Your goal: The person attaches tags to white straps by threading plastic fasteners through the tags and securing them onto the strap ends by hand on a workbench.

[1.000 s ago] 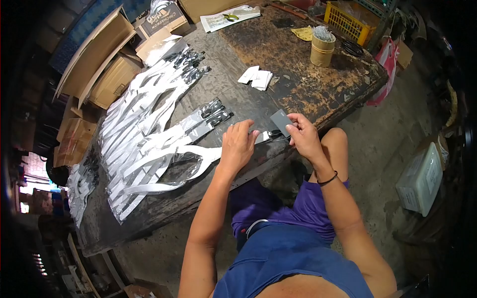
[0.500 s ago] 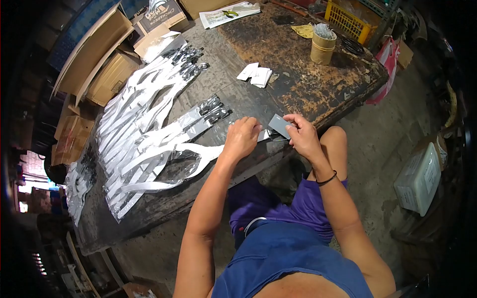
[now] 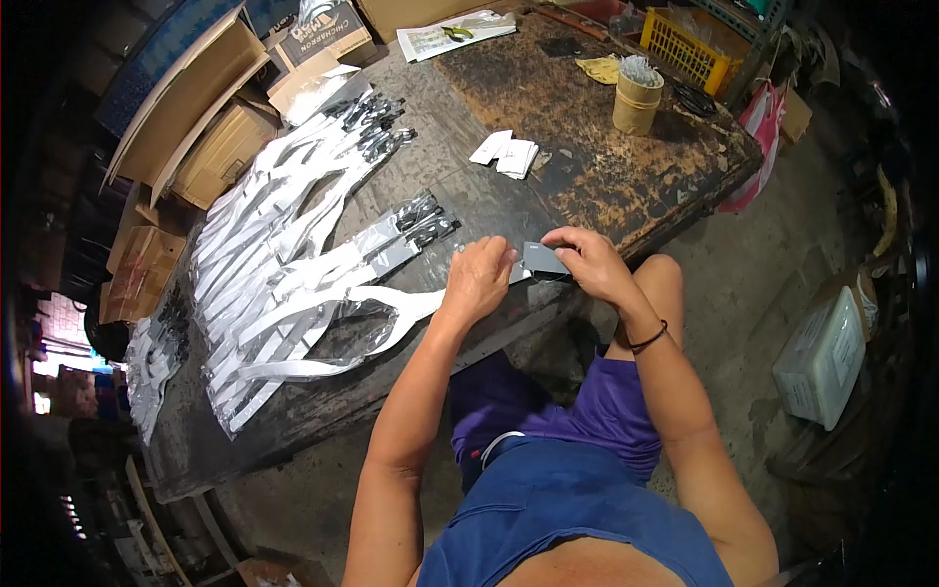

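Note:
My right hand (image 3: 595,264) pinches a small grey card (image 3: 544,258) near the table's front edge. Just left of it, my left hand (image 3: 479,276) is closed on the end of a white strap (image 3: 421,305) in clear plastic. A bit of white and black shows between the hands, touching or just under the card; the exact contact is hidden. Left of my left hand lie several more white straps (image 3: 284,264) in clear bags, their black ends (image 3: 425,220) pointing toward the back right. Small white cards (image 3: 514,157) lie in a loose pile beyond my hands.
On the worn table (image 3: 597,147) stand a tan cup (image 3: 637,106) of clear pieces and, farther back, green-handled cutters (image 3: 457,34) on a plastic sheet. Cardboard boxes (image 3: 220,147) line the left. A yellow crate (image 3: 690,49) is at the back right, a clear-lidded bin (image 3: 822,357) at the right.
My right hand has brought the grey card slightly left and turned it flatter, closer to my left hand. My left hand stays nearly in place on the strap's end.

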The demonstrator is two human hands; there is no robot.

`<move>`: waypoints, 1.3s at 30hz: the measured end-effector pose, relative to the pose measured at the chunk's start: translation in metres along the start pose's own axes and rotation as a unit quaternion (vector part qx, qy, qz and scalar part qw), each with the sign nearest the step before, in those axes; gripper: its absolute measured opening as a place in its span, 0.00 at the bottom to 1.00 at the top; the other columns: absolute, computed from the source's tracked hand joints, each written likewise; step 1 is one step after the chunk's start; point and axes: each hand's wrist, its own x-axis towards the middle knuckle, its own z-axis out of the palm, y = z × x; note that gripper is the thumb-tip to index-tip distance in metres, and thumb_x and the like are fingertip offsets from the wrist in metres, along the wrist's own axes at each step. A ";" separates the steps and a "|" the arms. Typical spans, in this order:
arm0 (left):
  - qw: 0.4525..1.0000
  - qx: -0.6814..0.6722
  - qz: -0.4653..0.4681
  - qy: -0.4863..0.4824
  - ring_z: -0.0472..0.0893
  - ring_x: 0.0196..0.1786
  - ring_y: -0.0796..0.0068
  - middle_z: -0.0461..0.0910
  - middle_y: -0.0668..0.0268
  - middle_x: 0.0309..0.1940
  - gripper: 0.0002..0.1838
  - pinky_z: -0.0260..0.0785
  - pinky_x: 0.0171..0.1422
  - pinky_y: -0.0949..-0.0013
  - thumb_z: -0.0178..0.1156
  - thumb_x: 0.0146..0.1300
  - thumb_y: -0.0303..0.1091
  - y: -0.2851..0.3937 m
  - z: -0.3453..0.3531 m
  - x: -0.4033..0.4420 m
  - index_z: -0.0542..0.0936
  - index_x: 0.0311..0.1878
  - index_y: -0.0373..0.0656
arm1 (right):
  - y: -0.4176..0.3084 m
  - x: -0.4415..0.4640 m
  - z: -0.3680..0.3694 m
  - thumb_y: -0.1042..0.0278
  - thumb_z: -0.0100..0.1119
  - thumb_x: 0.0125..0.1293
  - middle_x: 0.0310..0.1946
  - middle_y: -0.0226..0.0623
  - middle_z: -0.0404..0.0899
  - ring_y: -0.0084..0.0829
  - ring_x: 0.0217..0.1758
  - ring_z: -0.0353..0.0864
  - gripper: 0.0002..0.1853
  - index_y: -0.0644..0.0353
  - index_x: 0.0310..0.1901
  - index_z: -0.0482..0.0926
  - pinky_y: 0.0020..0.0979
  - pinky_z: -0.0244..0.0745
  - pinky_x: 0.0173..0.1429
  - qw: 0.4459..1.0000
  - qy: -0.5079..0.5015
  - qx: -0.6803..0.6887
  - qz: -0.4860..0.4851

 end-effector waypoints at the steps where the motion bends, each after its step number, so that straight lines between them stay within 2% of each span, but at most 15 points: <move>1: 1.000 -0.004 0.003 0.005 0.77 0.38 0.48 0.78 0.56 0.32 0.09 0.66 0.42 0.48 0.57 0.67 0.35 0.000 0.000 0.000 0.75 0.35 0.40 | -0.004 0.001 -0.001 0.75 0.52 0.61 0.44 0.49 0.84 0.41 0.49 0.83 0.15 0.66 0.48 0.81 0.35 0.75 0.56 1.000 -0.006 -0.002 0.000; 6: 1.000 -0.009 -0.003 -0.001 0.78 0.40 0.47 0.78 0.53 0.31 0.08 0.67 0.45 0.51 0.56 0.67 0.34 0.004 -0.003 0.000 0.76 0.36 0.38 | 0.002 0.011 -0.006 0.75 0.53 0.60 0.42 0.49 0.84 0.40 0.48 0.84 0.16 0.65 0.48 0.81 0.34 0.75 0.55 0.997 -0.076 -0.010 0.022; 11: 1.000 -0.001 0.024 0.015 0.77 0.38 0.49 0.78 0.56 0.32 0.08 0.65 0.42 0.47 0.57 0.66 0.35 0.001 0.001 0.000 0.75 0.35 0.41 | 0.002 0.022 -0.012 0.78 0.54 0.59 0.44 0.46 0.85 0.36 0.47 0.85 0.16 0.61 0.49 0.83 0.34 0.76 0.52 0.989 -0.143 -0.003 0.033; 15: 1.000 0.007 0.025 0.002 0.77 0.38 0.49 0.78 0.57 0.32 0.08 0.65 0.41 0.48 0.57 0.66 0.35 -0.001 0.002 0.001 0.75 0.36 0.41 | 0.005 0.031 -0.005 0.78 0.54 0.59 0.45 0.46 0.85 0.36 0.48 0.85 0.16 0.62 0.49 0.83 0.34 0.76 0.51 0.988 -0.156 0.001 -0.007; 17: 0.999 0.012 0.036 0.001 0.77 0.38 0.49 0.78 0.57 0.33 0.07 0.65 0.41 0.48 0.57 0.66 0.35 -0.001 0.003 0.001 0.75 0.36 0.41 | -0.005 0.033 -0.004 0.78 0.54 0.60 0.42 0.45 0.85 0.38 0.45 0.84 0.16 0.64 0.50 0.81 0.35 0.76 0.50 0.983 -0.175 -0.049 -0.003; 21: 0.999 0.001 0.034 -0.006 0.78 0.39 0.50 0.78 0.56 0.34 0.07 0.67 0.42 0.50 0.58 0.66 0.35 0.001 0.003 0.004 0.75 0.38 0.41 | -0.009 0.033 0.006 0.77 0.54 0.60 0.36 0.42 0.83 0.35 0.38 0.82 0.16 0.64 0.51 0.78 0.34 0.76 0.45 0.990 -0.139 -0.015 -0.011; 23: 0.997 -0.070 -0.003 -0.016 0.78 0.41 0.50 0.78 0.55 0.35 0.12 0.68 0.44 0.51 0.62 0.64 0.39 0.005 -0.003 0.004 0.77 0.42 0.41 | -0.010 0.033 0.007 0.77 0.53 0.62 0.32 0.38 0.79 0.28 0.30 0.79 0.17 0.63 0.53 0.76 0.31 0.76 0.37 0.986 -0.140 0.063 0.066; 24: 0.997 -0.071 -0.003 -0.016 0.78 0.41 0.50 0.78 0.55 0.35 0.12 0.68 0.44 0.51 0.62 0.64 0.39 0.006 -0.009 0.002 0.77 0.42 0.41 | -0.010 0.032 0.007 0.77 0.53 0.62 0.32 0.38 0.79 0.28 0.30 0.79 0.17 0.63 0.53 0.76 0.31 0.76 0.37 0.986 -0.140 0.063 0.067; 26: 0.997 0.061 0.028 -0.024 0.79 0.44 0.51 0.79 0.56 0.38 0.20 0.69 0.46 0.53 0.68 0.58 0.45 0.007 -0.021 -0.005 0.78 0.47 0.42 | -0.010 0.029 0.006 0.77 0.50 0.67 0.33 0.31 0.74 0.18 0.29 0.75 0.14 0.63 0.54 0.73 0.23 0.74 0.31 0.983 -0.124 0.082 0.106; 30: 0.993 0.102 0.042 -0.047 0.78 0.44 0.54 0.78 0.59 0.39 0.26 0.69 0.46 0.54 0.71 0.53 0.50 0.001 -0.017 -0.013 0.79 0.49 0.43 | -0.016 0.026 0.015 0.78 0.48 0.67 0.36 0.32 0.76 0.19 0.30 0.76 0.16 0.64 0.56 0.73 0.22 0.75 0.32 0.981 -0.103 0.074 0.150; 32: 0.993 0.098 0.060 -0.038 0.77 0.45 0.52 0.77 0.58 0.40 0.27 0.69 0.50 0.56 0.71 0.53 0.51 -0.003 -0.010 -0.015 0.79 0.51 0.44 | -0.013 0.024 0.021 0.78 0.49 0.65 0.36 0.42 0.80 0.26 0.26 0.80 0.18 0.65 0.57 0.75 0.29 0.77 0.34 0.989 -0.068 0.088 0.100; 33: 0.993 0.097 0.061 -0.037 0.77 0.45 0.52 0.77 0.58 0.40 0.27 0.69 0.50 0.56 0.71 0.53 0.51 -0.003 -0.011 -0.016 0.79 0.51 0.44 | -0.017 0.020 0.019 0.78 0.49 0.65 0.36 0.42 0.80 0.26 0.26 0.80 0.18 0.65 0.57 0.75 0.29 0.77 0.34 0.989 -0.068 0.087 0.100; 35: 0.994 0.082 0.063 -0.028 0.76 0.45 0.53 0.76 0.59 0.39 0.27 0.69 0.49 0.56 0.71 0.53 0.51 -0.004 -0.013 -0.017 0.79 0.51 0.44 | -0.027 0.013 0.012 0.76 0.50 0.65 0.40 0.46 0.81 0.34 0.33 0.84 0.17 0.65 0.55 0.77 0.34 0.79 0.42 0.994 -0.031 0.056 0.091; 38: 0.995 0.078 0.058 -0.035 0.76 0.45 0.54 0.75 0.59 0.39 0.28 0.69 0.49 0.56 0.72 0.52 0.51 -0.005 -0.015 -0.017 0.80 0.51 0.44 | 0.000 0.009 0.007 0.74 0.51 0.66 0.39 0.41 0.79 0.28 0.34 0.80 0.16 0.67 0.54 0.79 0.30 0.77 0.40 0.996 -0.023 -0.084 0.011; 39: 0.995 0.077 0.058 -0.034 0.76 0.45 0.54 0.75 0.59 0.39 0.28 0.69 0.49 0.56 0.72 0.52 0.51 -0.006 -0.014 -0.018 0.80 0.51 0.44 | 0.001 0.008 0.009 0.74 0.51 0.66 0.39 0.41 0.79 0.28 0.34 0.80 0.16 0.67 0.54 0.79 0.30 0.77 0.40 0.996 -0.023 -0.085 0.011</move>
